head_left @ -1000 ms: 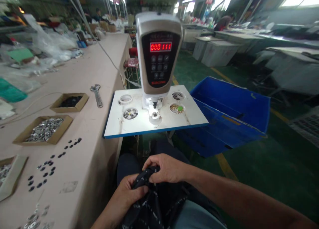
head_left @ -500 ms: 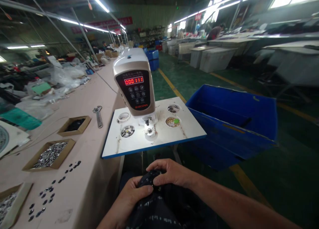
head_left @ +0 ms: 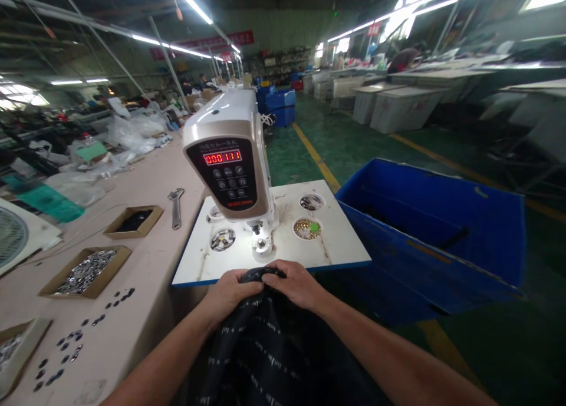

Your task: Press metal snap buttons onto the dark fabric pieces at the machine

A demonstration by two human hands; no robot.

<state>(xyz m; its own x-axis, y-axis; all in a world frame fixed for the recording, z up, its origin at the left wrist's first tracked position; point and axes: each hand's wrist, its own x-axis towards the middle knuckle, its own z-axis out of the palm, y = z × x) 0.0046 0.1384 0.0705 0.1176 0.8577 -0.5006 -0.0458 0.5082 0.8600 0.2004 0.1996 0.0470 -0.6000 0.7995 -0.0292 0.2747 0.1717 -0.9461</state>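
A black garment with small white lettering [head_left: 254, 353] hangs from both hands over my lap. My left hand [head_left: 232, 294] grips its top edge, thumb on top. Beside it, my right hand [head_left: 294, 282] pinches the same edge, thumb pointing left. Just beyond my fingers stands a snap-fastening machine [head_left: 221, 170] with a red digital display reading 000111. Its press head and lower die [head_left: 262, 244] are a short way ahead of the cloth, apart from it. The machine's white table board [head_left: 283, 258] has round wells, one filled with gold-coloured fasteners [head_left: 307, 228].
On the left table [head_left: 150, 276] lie a wrench [head_left: 175, 208], a cardboard tray of metal fasteners [head_left: 88, 271], a tray of black pieces [head_left: 134, 220] and scattered small dark discs [head_left: 64, 347]. A large blue bin [head_left: 433, 217] stands at right. Another person [head_left: 404, 58] is far back.
Both hands have raised the garment's edge up and forward, closer to the machine's board. My right hand has shifted from over the cloth to its edge. The view has moved slightly.
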